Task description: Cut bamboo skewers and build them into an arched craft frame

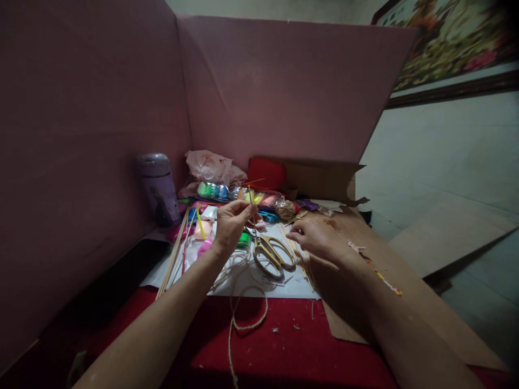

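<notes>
My left hand (232, 222) is closed, pinching a thin wooden stick (250, 194) that stands nearly upright between thumb and fingers. My right hand (318, 239) hovers by a spread of thin wooden sticks (302, 265), its fingers curled together; whatever they may hold is hidden. Between the hands lie scissors (265, 254) with gold-coloured handles, their blades pointing away under the left hand. Beige twine (249, 327) loops from the white sheet (243, 289) over the red cloth's front edge.
Packs of coloured clay (214, 190) and a ball of twine (286, 209) sit behind the hands. A purple bottle (159, 189) stands at left near longer sticks (172, 256). Cardboard (348, 313) covers the right side. Pink panels (284, 92) rise behind and at left.
</notes>
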### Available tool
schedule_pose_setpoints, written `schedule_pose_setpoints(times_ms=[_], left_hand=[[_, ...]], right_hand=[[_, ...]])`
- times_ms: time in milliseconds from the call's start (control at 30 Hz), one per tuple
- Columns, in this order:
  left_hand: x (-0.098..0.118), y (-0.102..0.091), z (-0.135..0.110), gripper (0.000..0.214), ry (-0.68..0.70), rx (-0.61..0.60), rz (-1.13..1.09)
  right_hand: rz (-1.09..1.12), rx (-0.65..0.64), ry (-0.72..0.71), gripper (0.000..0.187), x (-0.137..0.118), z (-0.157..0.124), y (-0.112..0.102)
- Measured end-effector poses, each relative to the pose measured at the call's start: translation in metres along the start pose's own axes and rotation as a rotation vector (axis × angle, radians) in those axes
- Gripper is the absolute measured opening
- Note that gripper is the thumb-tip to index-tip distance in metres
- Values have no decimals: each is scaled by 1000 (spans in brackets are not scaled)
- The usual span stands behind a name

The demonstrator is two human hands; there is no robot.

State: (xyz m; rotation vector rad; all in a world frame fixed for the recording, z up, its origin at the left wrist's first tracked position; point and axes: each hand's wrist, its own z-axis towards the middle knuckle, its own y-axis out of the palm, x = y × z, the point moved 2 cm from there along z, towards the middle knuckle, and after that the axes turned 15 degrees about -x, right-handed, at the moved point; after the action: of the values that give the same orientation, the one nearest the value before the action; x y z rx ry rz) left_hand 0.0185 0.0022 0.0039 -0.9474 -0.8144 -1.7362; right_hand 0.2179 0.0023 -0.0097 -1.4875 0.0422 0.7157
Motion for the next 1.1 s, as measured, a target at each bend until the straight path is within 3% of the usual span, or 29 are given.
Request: schedule_pose_setpoints(times_ms=[167, 333, 433, 500, 567, 633, 733, 900, 1100], left_hand=[[-2, 5, -3, 23, 16, -135, -48], [-4, 7, -2, 28, 15, -184, 18], [-7, -3, 1, 36, 30, -61, 153], [-7, -15, 3, 37, 25, 109, 431], [-5, -27, 4, 30, -52, 228, 866], [-3, -39, 5, 18, -205, 230, 1253], [5, -60, 8, 21, -458, 209, 1554], [11, -98, 12, 20, -764, 205, 1593], [3, -116, 10, 23, -788, 212, 1543]], right_hand=[[292, -11, -252, 14, -41, 0, 16], [283, 8, -299, 20, -52, 0, 36], [248, 58, -298, 21, -50, 0, 40], [225, 115, -289, 21, -48, 0, 40], [217, 159, -279, 20, -48, -1, 40], [199, 185, -272, 20, -49, -2, 40], [171, 189, -267, 20, -50, -2, 41], [158, 184, -276, 20, -51, -2, 41], [138, 183, -300, 21, -55, -4, 40]])
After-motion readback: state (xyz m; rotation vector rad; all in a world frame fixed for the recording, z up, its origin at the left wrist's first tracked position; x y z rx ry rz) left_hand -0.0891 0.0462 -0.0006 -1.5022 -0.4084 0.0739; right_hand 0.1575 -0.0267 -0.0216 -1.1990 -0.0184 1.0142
